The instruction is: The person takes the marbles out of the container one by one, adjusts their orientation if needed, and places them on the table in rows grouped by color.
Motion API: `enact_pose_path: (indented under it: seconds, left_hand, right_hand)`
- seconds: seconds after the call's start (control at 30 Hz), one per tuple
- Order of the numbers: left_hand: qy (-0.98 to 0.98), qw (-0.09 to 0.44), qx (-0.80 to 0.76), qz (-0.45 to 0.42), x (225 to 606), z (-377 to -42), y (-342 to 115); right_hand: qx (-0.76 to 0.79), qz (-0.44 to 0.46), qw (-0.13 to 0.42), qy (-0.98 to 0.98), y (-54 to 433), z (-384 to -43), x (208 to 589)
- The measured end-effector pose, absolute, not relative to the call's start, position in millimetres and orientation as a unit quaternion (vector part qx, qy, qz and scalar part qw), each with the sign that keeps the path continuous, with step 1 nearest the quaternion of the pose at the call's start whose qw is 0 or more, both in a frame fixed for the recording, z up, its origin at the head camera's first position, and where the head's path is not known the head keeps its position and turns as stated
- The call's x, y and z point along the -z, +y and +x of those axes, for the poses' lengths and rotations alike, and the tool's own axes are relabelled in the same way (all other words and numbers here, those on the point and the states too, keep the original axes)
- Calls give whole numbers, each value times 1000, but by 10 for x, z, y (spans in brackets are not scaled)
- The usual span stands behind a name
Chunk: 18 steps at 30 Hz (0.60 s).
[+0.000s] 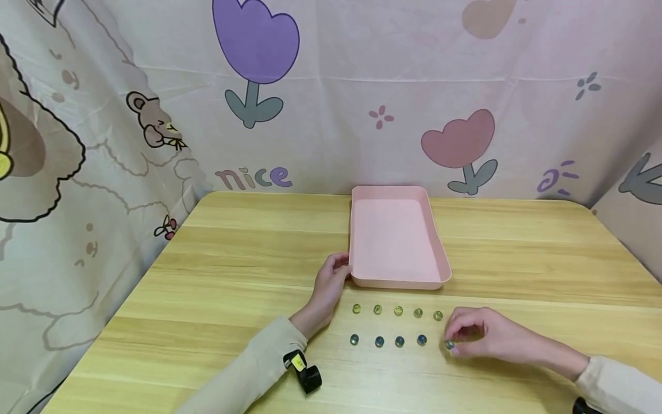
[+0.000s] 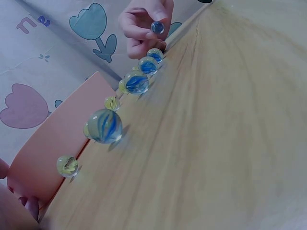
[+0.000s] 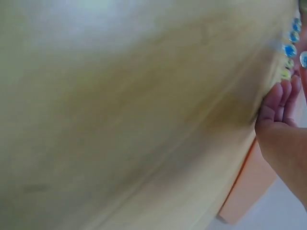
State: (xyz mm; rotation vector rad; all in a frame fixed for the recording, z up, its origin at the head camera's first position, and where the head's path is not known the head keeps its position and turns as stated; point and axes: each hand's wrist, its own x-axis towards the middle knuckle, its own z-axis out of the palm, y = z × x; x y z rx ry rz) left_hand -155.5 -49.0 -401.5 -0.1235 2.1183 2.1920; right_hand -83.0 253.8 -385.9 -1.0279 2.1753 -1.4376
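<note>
My right hand (image 1: 483, 333) pinches a clear marble with blue swirls (image 1: 449, 345) between thumb and forefinger, at the right end of a row of blue marbles (image 1: 400, 341). In the left wrist view, this held marble (image 2: 157, 27) is raised slightly off the tabletop. Behind that row runs a line of yellow-swirled marbles (image 1: 398, 311). My left hand (image 1: 327, 287) holds the near left corner of a pink rectangular tray (image 1: 400, 284); its fingertips are partly hidden against the tray wall. No marble shows inside the tray.
The wooden table (image 1: 248, 259) stretches to both sides of the tray. A patterned curtain (image 1: 331, 115) hangs behind its far edge, close to the tray's back wall. A black wrist camera (image 1: 308, 378) sits on the left sleeve.
</note>
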Motion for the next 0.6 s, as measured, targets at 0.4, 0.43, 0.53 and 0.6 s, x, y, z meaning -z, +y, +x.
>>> enact_pose_path:
  seconds: [0.4, 0.43, 0.53, 0.6]
  left_hand:
    - [691, 45, -721, -34, 3996, -1542, -511]
    - [691, 45, -721, -34, 3995, -1542, -512]
    - [691, 45, -721, -35, 3996, -1540, -506]
    - [692, 45, -720, -35, 4000, -1536, -497]
  right_hand:
    - [469, -333, 107, 811, 2455, -768, 3919]
    - [466, -332, 103, 814, 2447, -763, 3921]
    - [461, -331, 91, 818, 2433, -746, 3929]
    - [462, -329, 90, 819, 2431, -735, 3935]
